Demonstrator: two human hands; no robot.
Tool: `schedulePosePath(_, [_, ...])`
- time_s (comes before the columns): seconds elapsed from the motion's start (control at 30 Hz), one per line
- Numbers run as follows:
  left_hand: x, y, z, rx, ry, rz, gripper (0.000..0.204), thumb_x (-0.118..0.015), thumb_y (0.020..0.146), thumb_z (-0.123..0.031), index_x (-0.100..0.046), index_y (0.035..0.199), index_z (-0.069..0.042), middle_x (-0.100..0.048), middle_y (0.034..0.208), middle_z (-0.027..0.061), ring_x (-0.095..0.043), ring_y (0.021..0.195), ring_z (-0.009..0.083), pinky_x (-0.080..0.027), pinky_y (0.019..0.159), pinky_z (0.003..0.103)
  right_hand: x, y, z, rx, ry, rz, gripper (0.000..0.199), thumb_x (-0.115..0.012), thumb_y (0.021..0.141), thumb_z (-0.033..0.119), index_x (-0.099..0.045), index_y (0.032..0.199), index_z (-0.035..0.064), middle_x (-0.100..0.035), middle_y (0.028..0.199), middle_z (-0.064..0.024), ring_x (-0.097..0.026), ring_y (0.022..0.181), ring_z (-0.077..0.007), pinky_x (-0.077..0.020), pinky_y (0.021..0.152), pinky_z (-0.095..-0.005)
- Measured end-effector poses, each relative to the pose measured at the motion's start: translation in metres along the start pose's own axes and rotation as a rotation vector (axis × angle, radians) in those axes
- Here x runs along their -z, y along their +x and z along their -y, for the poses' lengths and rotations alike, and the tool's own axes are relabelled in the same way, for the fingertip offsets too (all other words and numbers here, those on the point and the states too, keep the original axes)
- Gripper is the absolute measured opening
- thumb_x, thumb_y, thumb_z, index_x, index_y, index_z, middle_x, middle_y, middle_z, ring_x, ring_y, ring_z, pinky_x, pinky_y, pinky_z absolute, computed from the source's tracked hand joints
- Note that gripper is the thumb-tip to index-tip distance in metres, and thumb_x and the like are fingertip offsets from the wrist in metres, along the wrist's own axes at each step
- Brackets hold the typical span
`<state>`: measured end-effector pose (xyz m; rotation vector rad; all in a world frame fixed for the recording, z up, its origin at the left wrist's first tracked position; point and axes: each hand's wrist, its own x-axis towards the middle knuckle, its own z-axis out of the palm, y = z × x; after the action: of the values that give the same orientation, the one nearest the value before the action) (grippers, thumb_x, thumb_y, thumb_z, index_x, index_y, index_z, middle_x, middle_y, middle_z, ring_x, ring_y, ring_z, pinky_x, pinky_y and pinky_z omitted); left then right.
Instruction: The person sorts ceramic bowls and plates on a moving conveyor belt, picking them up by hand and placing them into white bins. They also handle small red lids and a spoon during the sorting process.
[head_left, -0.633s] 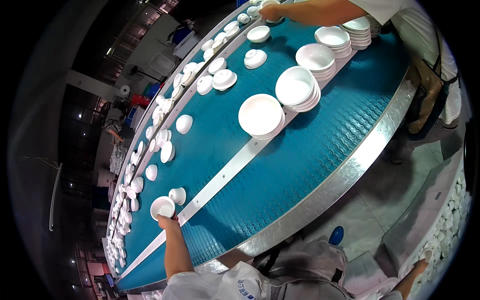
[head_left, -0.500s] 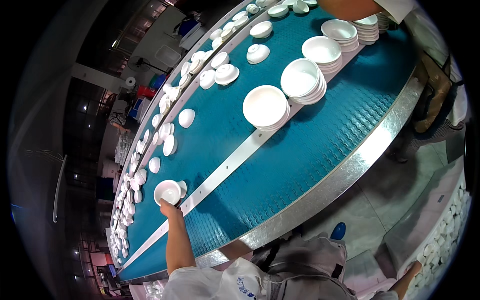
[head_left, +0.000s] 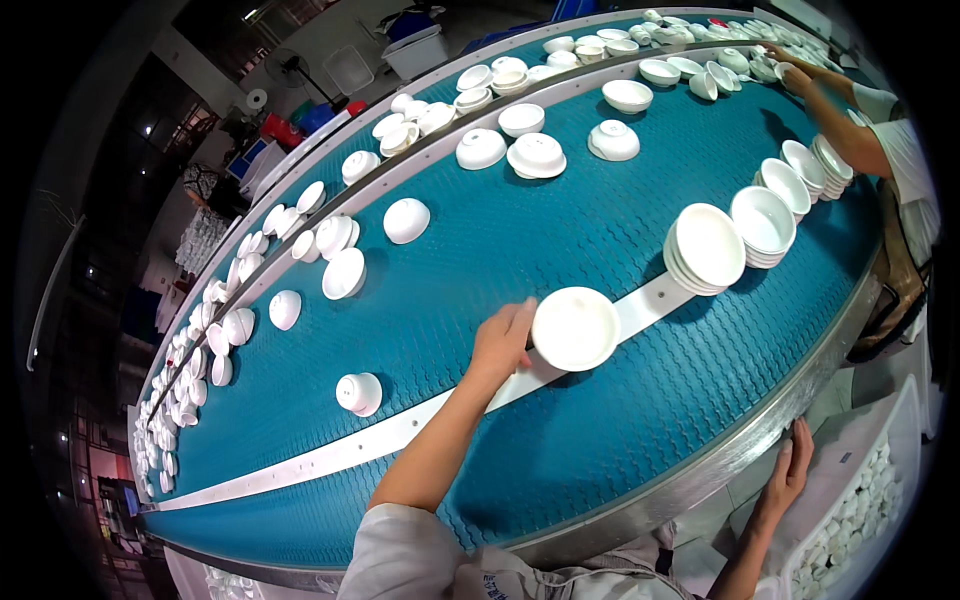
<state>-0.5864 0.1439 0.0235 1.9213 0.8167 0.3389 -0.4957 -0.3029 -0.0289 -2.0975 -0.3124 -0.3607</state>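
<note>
My left hand [head_left: 500, 345] is at the left side of a round white bowl [head_left: 576, 330], its fingers curled against the wall and thumb near the rim. The bowl is over the white divider strip [head_left: 355, 453] of a teal conveyor belt, mouth facing up. Just beyond it on the strip stand stacked white bowls [head_left: 710, 245] and further stacks in a row. A small upturned white bowl [head_left: 358, 394] rests on the belt left of my left forearm. My right hand [head_left: 787, 472] hangs beyond the metal belt edge with fingers stretched out, holding nothing visible.
Loose white bowls [head_left: 407, 220] are scattered along the belt's far side, with more on an outer lane [head_left: 400, 135] behind a rail. A co-worker's arms [head_left: 835, 125] reach over the belt at the far right. A pale bin [head_left: 880, 420] of small white pieces is at lower right.
My left hand has moved right with the bowl toward the stacks, leaving the small upturned bowl behind. My right hand has risen out of the bin. The view has turned.
</note>
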Motion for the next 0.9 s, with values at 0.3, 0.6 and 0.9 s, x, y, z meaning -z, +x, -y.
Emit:
schedulePosePath(0.3, [0.338,0.203,0.143,0.072,0.984,-0.746,0.07,-0.064,0.074,-0.049,-0.044,0.132,-0.015,-0.044,0.13,0.019,-0.046,0.113,0.0425,-0.042,0.087,0.053,-0.083,-0.011,0.017,-0.086,0.043,-0.079,0.038,-0.046,0.093,0.016,-0.048,0.127,0.0,-0.031,0.143,-0.0155,-0.028,0.133,-0.0261,-0.0215,0.109,-0.0361])
schedulePosePath(0.6, [0.377,0.202,0.189,0.171,1.019,-0.548,0.074,-0.076,0.056,-0.037,-0.051,0.123,-0.017,-0.044,0.129,0.0156,-0.046,0.111,0.0424,-0.048,0.081,0.05,-0.091,-0.027,0.042,0.036,-0.719,-0.032,0.033,-0.043,0.092,0.012,-0.051,0.123,0.0032,-0.041,0.135,-0.016,-0.032,0.13,-0.033,-0.0226,0.108,-0.0403])
schedulePosePath(0.9, [0.296,0.041,0.176,-0.333,0.779,-0.294,0.066,-0.071,0.059,-0.027,-0.053,0.121,-0.011,-0.047,0.121,0.0152,-0.048,0.106,0.0361,-0.045,0.086,0.044,-0.239,0.006,0.249,0.733,-0.286,0.141,0.044,-0.058,0.071,-0.004,-0.054,0.114,0.0026,-0.05,0.125,-0.014,-0.041,0.124,-0.034,-0.0285,0.103,-0.0486])
